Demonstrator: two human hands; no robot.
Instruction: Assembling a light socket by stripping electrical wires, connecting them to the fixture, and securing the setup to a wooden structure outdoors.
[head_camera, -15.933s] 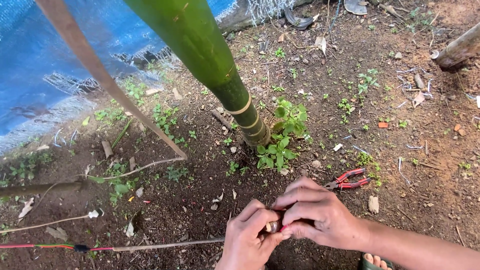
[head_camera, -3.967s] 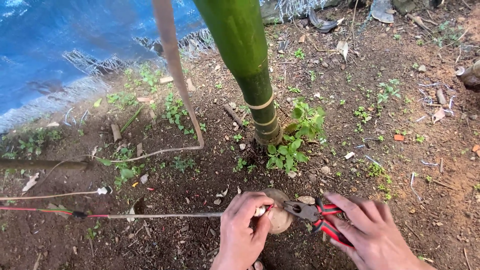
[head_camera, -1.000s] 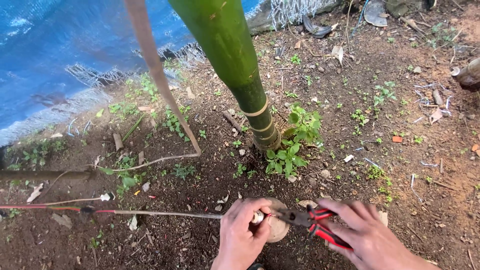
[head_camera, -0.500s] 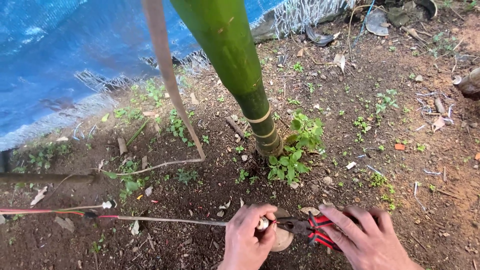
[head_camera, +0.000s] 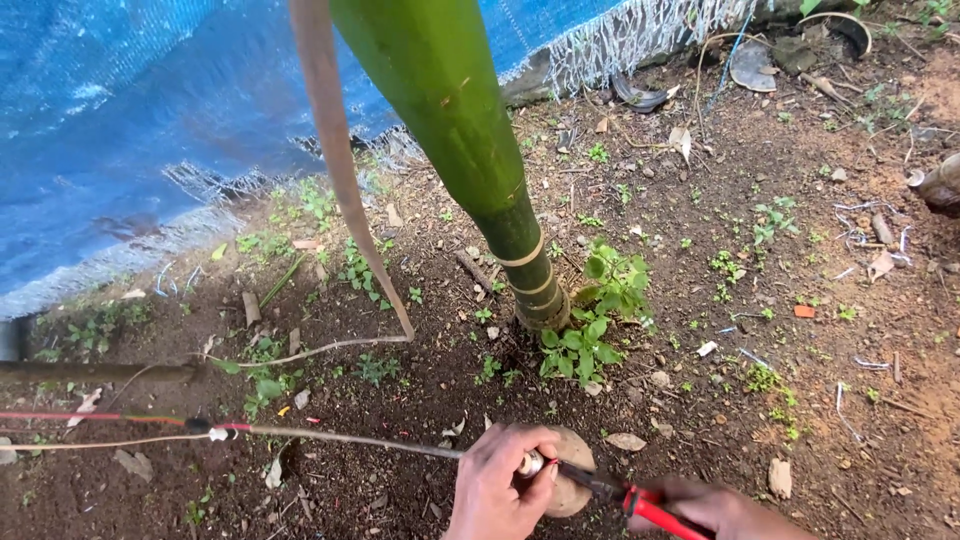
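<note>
Item, near centre: my left hand (head_camera: 497, 487) is pinching a thin grey wire (head_camera: 350, 438) where it meets a short pale wooden stake (head_camera: 566, 485) driven into dark soil (head_camera: 440, 380).

Item, near right: my right hand (head_camera: 722, 508) is clenching red-handled pliers (head_camera: 628, 494), whose dark nose is reaching the same spot; whether it is biting the wire, I cannot tell.

Item, left: the wire is running taut to a red-taped joint (head_camera: 222, 429).

Item, far centre: a thick green trunk (head_camera: 470, 150) is rising from the soil, blue tarpaulin (head_camera: 130, 130) behind it.

Risks, as I am judging them: the nose is working right beside my fingertips, so a slip could be nipping them; tension could be whipping the wire loose; over-twisting could be snapping it.
</note>
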